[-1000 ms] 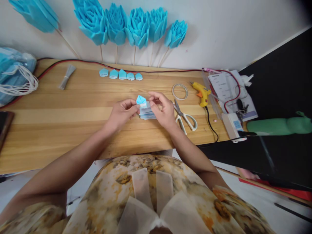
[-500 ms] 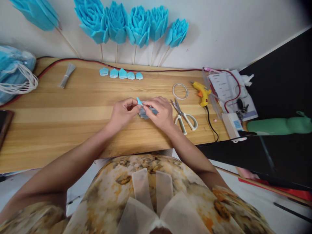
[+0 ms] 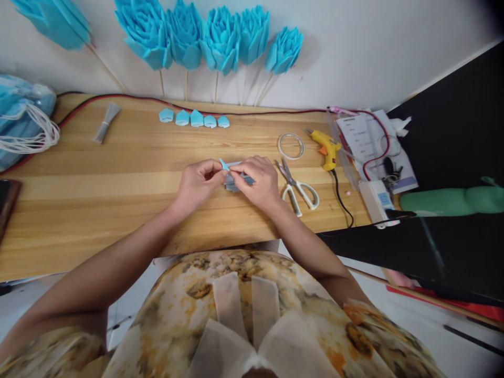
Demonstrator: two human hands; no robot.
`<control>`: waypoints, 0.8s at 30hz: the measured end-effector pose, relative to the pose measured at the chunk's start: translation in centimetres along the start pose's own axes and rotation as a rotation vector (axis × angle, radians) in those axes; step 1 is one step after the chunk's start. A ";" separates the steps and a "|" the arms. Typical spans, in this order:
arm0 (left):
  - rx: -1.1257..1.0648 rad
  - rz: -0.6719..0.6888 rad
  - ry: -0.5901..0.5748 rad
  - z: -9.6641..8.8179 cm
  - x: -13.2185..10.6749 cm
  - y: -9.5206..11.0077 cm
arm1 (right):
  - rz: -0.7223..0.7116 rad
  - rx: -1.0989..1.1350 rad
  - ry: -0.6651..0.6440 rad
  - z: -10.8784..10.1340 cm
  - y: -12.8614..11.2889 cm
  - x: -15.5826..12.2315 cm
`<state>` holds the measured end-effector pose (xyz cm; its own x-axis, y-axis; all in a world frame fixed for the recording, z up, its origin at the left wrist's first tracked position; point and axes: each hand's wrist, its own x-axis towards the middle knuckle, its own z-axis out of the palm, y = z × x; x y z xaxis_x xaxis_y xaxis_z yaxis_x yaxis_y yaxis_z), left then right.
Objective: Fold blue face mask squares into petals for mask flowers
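Observation:
Between my two hands is a small blue petal piece (image 3: 224,164), its pointed tip sticking up. My left hand (image 3: 199,181) pinches it from the left with thumb and forefinger. From the right, my right hand (image 3: 258,178) grips the same piece with its fingertips, which partly hide it. Under the right fingers lies a grey-blue stack of strips (image 3: 232,186), mostly covered. Beyond my hands, several folded blue petals (image 3: 197,118) stand in a row on the wooden table (image 3: 118,194).
To the right lie scissors (image 3: 293,186), a tape roll (image 3: 291,146) and a yellow glue gun (image 3: 326,149) with its cord. Blue flowers (image 3: 220,39) on sticks lean against the wall. A bundle of grey strips (image 3: 106,123) and a power strip (image 3: 378,203) also lie there.
The blue petal's tip leans over more and shows less between my fingertips. Both hands stay in nearly the same place; the view has shifted slightly.

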<state>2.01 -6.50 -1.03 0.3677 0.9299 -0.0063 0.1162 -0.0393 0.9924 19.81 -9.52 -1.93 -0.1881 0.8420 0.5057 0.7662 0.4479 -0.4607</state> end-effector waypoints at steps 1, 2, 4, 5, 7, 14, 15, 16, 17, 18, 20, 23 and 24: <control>-0.002 0.000 0.000 0.0 0.0 0.0 | -0.002 0.006 -0.002 0.0 0.0 0.0; 0.000 0.002 0.000 0.0 0.0 0.0 | 0.000 0.008 -0.006 0.0 0.1 0.0; 0.015 0.009 -0.001 -0.1 0.0 -0.1 | 0.014 0.007 -0.022 0.0 0.1 0.0; 0.025 0.011 0.000 -0.1 0.0 -0.2 | 0.020 0.006 -0.029 0.0 0.1 0.0; 0.039 0.014 0.002 -0.1 0.1 -0.4 | 0.019 0.002 -0.032 0.1 0.1 0.0; 0.002 0.005 -0.010 0.0 0.0 -0.3 | 0.012 -0.020 -0.019 0.1 0.1 0.0; -0.006 0.000 -0.010 0.0 0.0 -0.2 | 0.010 -0.013 -0.013 0.0 0.1 0.0; -0.011 -0.003 -0.008 0.0 0.0 -0.2 | 0.008 -0.002 -0.006 0.0 0.1 0.0; -0.017 -0.006 -0.006 0.0 0.0 -0.1 | 0.008 0.008 0.001 0.0 0.1 0.0; -0.023 -0.006 -0.005 0.0 0.0 0.0 | 0.012 0.017 0.005 0.0 0.1 0.0; -0.035 -0.007 -0.009 0.0 0.1 0.0 | 0.026 0.031 0.012 0.0 0.0 0.0; -0.056 -0.028 -0.019 0.0 0.2 0.1 | 0.049 0.096 0.050 -0.1 -0.1 0.1; -0.066 -0.039 -0.019 0.0 0.2 0.1 | 0.059 0.134 0.066 -0.2 -0.1 0.2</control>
<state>2.08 -6.31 -0.96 0.3817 0.9231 -0.0470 0.0705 0.0216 0.9973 19.80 -9.47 -1.69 -0.1004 0.8485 0.5196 0.6850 0.4378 -0.5824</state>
